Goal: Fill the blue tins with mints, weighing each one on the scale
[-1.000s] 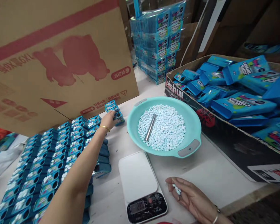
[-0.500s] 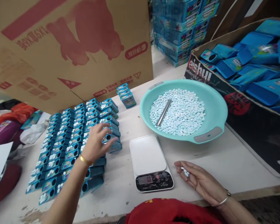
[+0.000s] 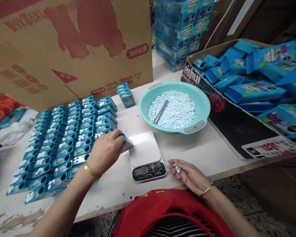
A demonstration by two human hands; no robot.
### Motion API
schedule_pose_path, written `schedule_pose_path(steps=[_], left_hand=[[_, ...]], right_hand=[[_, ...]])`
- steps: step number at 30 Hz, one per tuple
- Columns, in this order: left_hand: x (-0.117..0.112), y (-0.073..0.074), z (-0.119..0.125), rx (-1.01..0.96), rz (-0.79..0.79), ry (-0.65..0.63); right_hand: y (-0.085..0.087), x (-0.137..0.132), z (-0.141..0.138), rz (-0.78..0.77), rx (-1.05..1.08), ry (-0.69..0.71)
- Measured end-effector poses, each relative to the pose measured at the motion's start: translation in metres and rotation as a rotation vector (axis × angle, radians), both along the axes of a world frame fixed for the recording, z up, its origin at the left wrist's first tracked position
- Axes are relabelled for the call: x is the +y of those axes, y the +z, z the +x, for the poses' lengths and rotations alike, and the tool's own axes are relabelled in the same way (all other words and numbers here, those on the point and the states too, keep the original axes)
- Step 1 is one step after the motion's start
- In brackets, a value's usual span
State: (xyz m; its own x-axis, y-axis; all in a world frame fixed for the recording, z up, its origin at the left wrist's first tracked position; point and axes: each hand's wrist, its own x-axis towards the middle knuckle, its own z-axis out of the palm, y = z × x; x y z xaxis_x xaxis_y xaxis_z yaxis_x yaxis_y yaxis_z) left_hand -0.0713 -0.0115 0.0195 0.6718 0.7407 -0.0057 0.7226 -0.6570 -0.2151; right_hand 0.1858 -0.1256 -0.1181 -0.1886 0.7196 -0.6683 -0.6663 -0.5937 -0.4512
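Observation:
My left hand (image 3: 108, 148), with a gold bangle at the wrist, is closed around a small blue candy box (image 3: 127, 144) at the left edge of the kitchen scale (image 3: 145, 149). Most of that box is hidden by my fingers. Palm up, my right hand (image 3: 188, 174) cups a few pale candies (image 3: 177, 168) just right of the scale. Rows of open-topped blue boxes (image 3: 71, 135) stand on the left, many with candies heaped on top. Behind the scale sits a turquoise basin (image 3: 199, 108) of pale candies, with a metal tube (image 3: 160, 112) lying on them.
A large cardboard carton (image 3: 101, 69) stands along the back left. Flattened-looking blue packs fill a dark open box (image 3: 219, 115) on the right. Wrapped stacks of blue boxes (image 3: 180, 36) rise behind. Several small boxes (image 3: 127, 98) form a short row by the carton.
My left hand has gone from open above the box rows to gripping one box, shifted right toward the scale. My right hand still cups its candies. The camera view has shifted.

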Motion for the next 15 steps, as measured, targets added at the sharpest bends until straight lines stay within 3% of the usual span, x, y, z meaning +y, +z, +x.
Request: schedule_pose_path(steps=[2,6,8,11,15], left_hand=[[0.000,-0.001,0.028,0.010,-0.055,-0.059],[0.006,-0.019,0.068,0.077,-0.157,-0.135],[0.011,-0.023,0.075,0.088,-0.189,-0.149],[0.008,-0.013,0.073,-0.016,-0.160,-0.169],[-0.025,-0.007,0.074,-0.265,-0.171,-0.242]], right_hand=[[0.000,-0.002,0.001,0.001,0.006,-0.006],[0.000,-0.005,0.002,0.001,0.034,-0.019],[0.001,-0.006,0.003,-0.010,0.054,-0.032],[0.002,-0.007,0.004,-0.035,0.110,-0.062],[0.007,-0.006,0.001,-0.055,0.252,-0.061]])
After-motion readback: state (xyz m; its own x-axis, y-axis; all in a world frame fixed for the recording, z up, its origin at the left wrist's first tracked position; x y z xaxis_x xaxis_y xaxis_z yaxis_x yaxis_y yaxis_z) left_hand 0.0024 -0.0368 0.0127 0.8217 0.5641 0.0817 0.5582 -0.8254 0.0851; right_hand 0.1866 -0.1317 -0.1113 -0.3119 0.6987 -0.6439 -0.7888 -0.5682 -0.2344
